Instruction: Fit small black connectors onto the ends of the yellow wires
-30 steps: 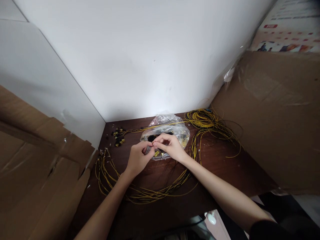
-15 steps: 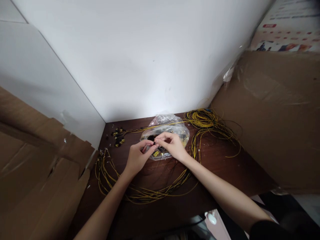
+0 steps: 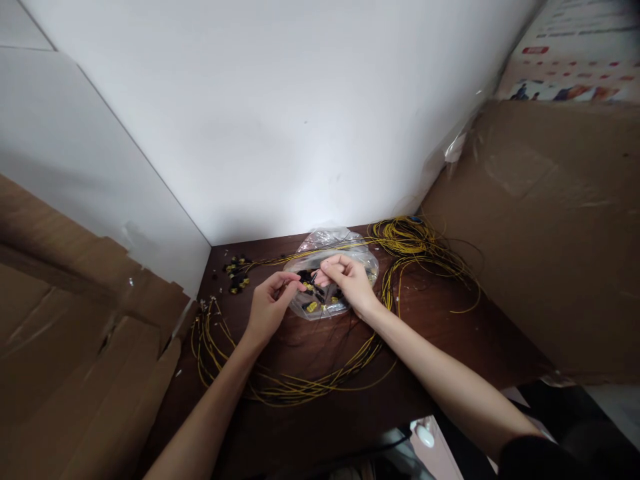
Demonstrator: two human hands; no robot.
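Both hands pinch tiny parts over the plastic bag (image 3: 345,250): left hand (image 3: 267,307), right hand (image 3: 350,283). Best to hold gently, keeping yellow wires (image 3: 300,390) untangled.

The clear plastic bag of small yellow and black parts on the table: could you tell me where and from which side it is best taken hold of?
Probably by the crumpled upper film of the clear plastic bag at its far edge, coming from above. That part stands up loose and empty, while the near half lies flat, weighted by parts, with the left hand and right hand over it.
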